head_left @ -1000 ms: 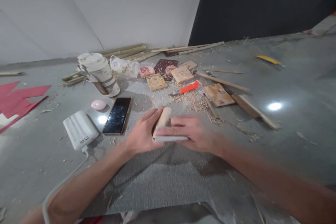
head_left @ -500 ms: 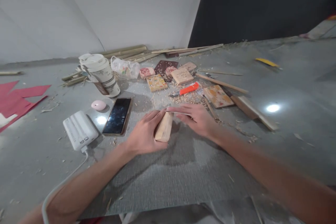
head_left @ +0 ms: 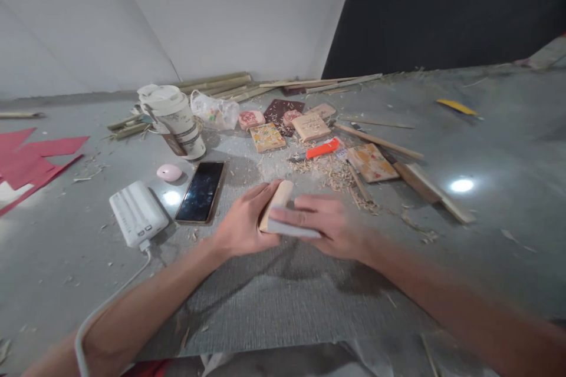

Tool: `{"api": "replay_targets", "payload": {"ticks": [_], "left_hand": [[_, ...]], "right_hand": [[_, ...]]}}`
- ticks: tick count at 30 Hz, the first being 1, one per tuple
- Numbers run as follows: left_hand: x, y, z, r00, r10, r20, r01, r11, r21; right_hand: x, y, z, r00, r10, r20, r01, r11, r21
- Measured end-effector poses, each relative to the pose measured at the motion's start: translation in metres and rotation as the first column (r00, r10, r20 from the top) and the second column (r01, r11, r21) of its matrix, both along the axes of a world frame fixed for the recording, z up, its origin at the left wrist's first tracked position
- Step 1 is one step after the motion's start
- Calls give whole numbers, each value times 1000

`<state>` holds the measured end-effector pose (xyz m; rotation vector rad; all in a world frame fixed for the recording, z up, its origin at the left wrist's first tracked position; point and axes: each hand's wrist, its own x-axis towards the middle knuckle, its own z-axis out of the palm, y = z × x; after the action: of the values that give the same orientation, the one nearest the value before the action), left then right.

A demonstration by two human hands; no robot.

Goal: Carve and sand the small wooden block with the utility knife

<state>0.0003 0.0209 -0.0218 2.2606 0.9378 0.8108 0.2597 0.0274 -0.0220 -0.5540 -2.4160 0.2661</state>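
In the middle of the head view, my left hand [head_left: 245, 221] is wrapped round a pale wooden block [head_left: 282, 193] with a rounded end. My right hand [head_left: 331, 224] pinches a grey piece of sandpaper [head_left: 294, 228] and presses it flat against the block's near part, its fingers lying along the sheet. The sandpaper and fingers cover part of the block. Just beyond the hands lie wood shavings [head_left: 338, 174] and an orange utility knife [head_left: 322, 148].
Left of my hands lie a phone [head_left: 201, 191], a corded white power bank [head_left: 139, 212] and a pink egg-shaped item [head_left: 169, 172]. Behind stand a lidded cup [head_left: 174, 121] and patterned tiles [head_left: 267, 137]. Wooden strips [head_left: 431, 191] and a yellow knife [head_left: 457, 107] lie rightward.
My right hand has drawn the sandpaper from the block's far end toward its near end. My left hand keeps its hold on the block. The view has shifted slightly.
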Motion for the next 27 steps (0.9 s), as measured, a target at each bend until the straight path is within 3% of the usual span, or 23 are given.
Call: {"api": "replay_targets", "payload": {"ticks": [2, 6, 8, 12, 16, 18, 24, 27], "left_hand": [[0, 0, 1, 1000, -6, -5, 6, 1000, -10], [2, -1, 3, 998, 47, 32, -46, 999, -28], [4, -3, 4, 996, 56, 63, -52, 996, -70], [6, -7, 4, 995, 45, 90, -23, 974, -226], [5, -6, 6, 982, 68, 176, 1, 929, -369], [5, -5, 7, 977, 81, 199, 6, 916, -400], [5, -6, 6, 978, 112, 174, -18, 885, -465], [4, -4, 3, 960, 113, 257, 29, 871, -491]], "right_hand": [[-3, -1, 1, 1000, 23, 9, -23, 1000, 2], [-5, 2, -2, 985, -165, -53, 160, 983, -87], [-8, -3, -2, 979, -202, -23, 198, 973, -118], [-12, -11, -2, 996, -89, -3, 88, 990, -107], [-7, -1, -6, 977, -214, -17, 209, 965, -156], [-8, 0, -8, 966, -256, -44, 244, 952, -182], [-16, -5, -8, 997, -77, -1, 76, 990, -116], [-15, 2, -9, 982, -185, -24, 181, 975, -125]]}}
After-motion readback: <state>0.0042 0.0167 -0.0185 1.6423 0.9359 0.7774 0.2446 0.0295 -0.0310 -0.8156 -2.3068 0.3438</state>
